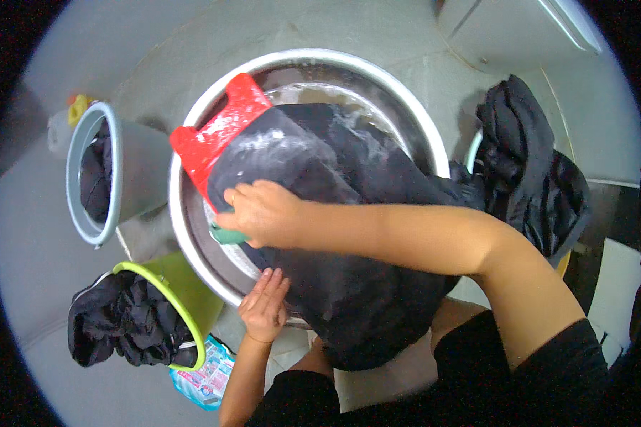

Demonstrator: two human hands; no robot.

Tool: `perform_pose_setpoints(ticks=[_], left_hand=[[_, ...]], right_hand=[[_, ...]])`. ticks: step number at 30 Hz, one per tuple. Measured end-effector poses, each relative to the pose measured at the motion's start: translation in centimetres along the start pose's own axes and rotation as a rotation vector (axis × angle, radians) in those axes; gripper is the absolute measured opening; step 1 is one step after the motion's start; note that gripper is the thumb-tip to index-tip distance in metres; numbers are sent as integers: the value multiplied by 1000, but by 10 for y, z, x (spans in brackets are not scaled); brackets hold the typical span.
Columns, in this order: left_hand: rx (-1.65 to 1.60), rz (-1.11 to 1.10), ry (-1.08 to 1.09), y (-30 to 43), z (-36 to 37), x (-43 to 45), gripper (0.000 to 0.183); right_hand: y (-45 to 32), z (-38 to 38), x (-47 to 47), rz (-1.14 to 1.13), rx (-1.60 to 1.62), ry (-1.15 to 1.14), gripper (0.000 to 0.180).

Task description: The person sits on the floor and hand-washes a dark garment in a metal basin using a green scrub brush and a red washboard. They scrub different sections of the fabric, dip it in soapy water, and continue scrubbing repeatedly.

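A large round metal basin [435, 128] holds some water. Across it lies a red plastic washboard [219, 133], tilted, with a wet black garment [320, 144] spread over it; the cloth hangs past the basin's near rim. My right hand [262, 213] is closed around a green object [227, 235], perhaps a scrub brush, at the garment's left edge. Its underside is hidden by my hand. Near the basin's near rim, my left hand [267, 304] rests with extended fingers against the edge of the black cloth; whether it pinches the cloth does not show.
At left stand a light blue bucket [115, 176] and a lime green bucket [200, 288], both with dark clothes. A blue detergent bag [208, 379] lies beside the green one. More black clothes [523, 165] are heaped over a container at right. A yellow object [78, 109] is at far left.
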State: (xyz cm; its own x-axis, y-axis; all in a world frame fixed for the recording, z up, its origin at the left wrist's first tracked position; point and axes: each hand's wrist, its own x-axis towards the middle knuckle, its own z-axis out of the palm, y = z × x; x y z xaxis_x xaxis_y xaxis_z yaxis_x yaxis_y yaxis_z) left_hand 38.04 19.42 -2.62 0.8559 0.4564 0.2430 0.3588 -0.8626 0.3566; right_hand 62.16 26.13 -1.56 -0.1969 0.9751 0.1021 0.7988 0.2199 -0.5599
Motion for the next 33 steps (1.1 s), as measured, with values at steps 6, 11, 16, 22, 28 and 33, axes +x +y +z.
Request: perform_pose_setpoints(ticks=[6,11,16,22,28,33], left_hand=[[-35,-6,-3,7,1,8,24],[-30,-6,8,4,-4,9,23],[-27,18,6,4,1,6,23],[-74,-13,-43,0,-2,-1,28],[-60,7,-74,1,-2,5,32],[-56,7,-60,-1,1,2,32]], right_hand=[[110,-48,2,396,125,327,50],[86,-49,-7,461,236,470,48],[68,-40,-77,168,242,345,55],[39,-41,-107,93,274,301,66],[26,-22,-164,112,260,79,72],[70,-48,-150,193,192,329,70]])
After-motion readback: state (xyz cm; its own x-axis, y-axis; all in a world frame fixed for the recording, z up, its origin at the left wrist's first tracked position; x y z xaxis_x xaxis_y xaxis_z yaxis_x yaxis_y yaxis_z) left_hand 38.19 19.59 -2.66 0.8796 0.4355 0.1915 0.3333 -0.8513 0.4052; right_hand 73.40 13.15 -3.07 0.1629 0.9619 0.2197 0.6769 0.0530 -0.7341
